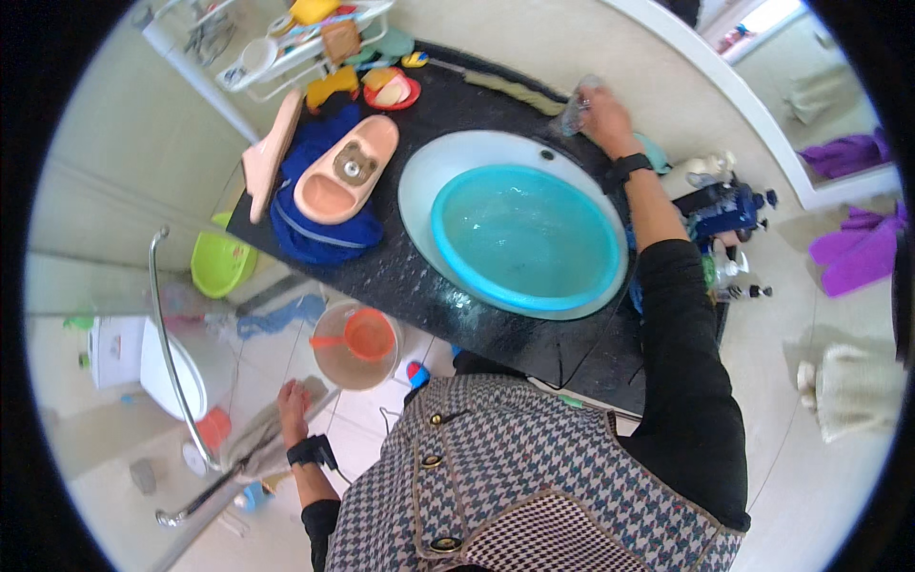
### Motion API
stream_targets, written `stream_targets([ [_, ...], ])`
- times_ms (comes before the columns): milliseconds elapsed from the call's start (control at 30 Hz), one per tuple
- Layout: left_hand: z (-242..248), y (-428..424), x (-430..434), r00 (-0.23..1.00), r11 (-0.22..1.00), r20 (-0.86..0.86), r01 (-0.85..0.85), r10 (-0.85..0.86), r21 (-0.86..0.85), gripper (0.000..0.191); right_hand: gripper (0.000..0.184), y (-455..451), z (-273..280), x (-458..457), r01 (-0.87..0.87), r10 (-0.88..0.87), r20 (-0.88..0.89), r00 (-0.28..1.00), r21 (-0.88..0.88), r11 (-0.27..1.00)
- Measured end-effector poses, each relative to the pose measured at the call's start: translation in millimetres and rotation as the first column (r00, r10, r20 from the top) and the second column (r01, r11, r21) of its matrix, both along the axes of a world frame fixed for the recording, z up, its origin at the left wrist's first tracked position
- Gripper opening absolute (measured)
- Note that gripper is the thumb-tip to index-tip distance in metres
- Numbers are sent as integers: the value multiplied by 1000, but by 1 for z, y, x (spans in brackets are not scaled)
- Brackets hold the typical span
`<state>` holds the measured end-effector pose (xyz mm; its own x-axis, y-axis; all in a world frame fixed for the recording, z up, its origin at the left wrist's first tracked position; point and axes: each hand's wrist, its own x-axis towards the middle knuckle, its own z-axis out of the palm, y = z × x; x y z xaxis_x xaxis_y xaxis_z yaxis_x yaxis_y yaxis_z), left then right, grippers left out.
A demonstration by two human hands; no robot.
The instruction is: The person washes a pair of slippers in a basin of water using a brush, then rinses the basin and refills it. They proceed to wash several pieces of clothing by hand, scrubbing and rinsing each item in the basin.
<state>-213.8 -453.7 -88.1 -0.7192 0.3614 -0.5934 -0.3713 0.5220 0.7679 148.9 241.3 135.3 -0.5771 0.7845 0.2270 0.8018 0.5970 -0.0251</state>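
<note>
My right hand (607, 121) reaches behind the sink. Its fingers close on a grey shiny object (574, 107), too blurred to name surely. In front of that hand, a turquoise plastic basin (525, 297) holding water sits inside the white oval sink (422, 186). My left hand (293, 407) hangs beside the counter, fingers loosely bent, with nothing in it. Nearest to it is a pale bucket (325, 365) with an orange dipper (369, 334) in it. On the counter's left, a peach slipper with a bear face (347, 171) rests on dark blue cloth (322, 239); its mate (271, 157) leans on edge.
Several pump bottles (722, 207) crowd the right end of the black counter (400, 286). A white rack (286, 64) with toiletries hangs above the left end. Below are a green basin (221, 257) and a toilet (168, 372). A metal handle (161, 314) crosses the left side.
</note>
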Motion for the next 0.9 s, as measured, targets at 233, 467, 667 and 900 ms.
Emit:
stream_targets([
  [233, 69, 60, 41, 989, 988, -11, 145, -145, -52, 52, 31, 46, -4, -4, 39, -30, -87, 996, 109, 993],
  [467, 142, 205, 70, 883, 866, -192, 462, -429, 189, 45, 49, -64, -51, 86, 93, -105, -101, 989, -114, 989],
  [667, 154, 331, 124, 753, 722, -140, 657, -643, 217, 62, 48, -131, -126, 163, 264, -285, 13, 958, -420, 868],
  [900, 112, 381, 153, 735, 738, -189, 671, -651, 67, 44, 30, -160, -142, 173, 8, -265, -556, 788, -421, 907],
])
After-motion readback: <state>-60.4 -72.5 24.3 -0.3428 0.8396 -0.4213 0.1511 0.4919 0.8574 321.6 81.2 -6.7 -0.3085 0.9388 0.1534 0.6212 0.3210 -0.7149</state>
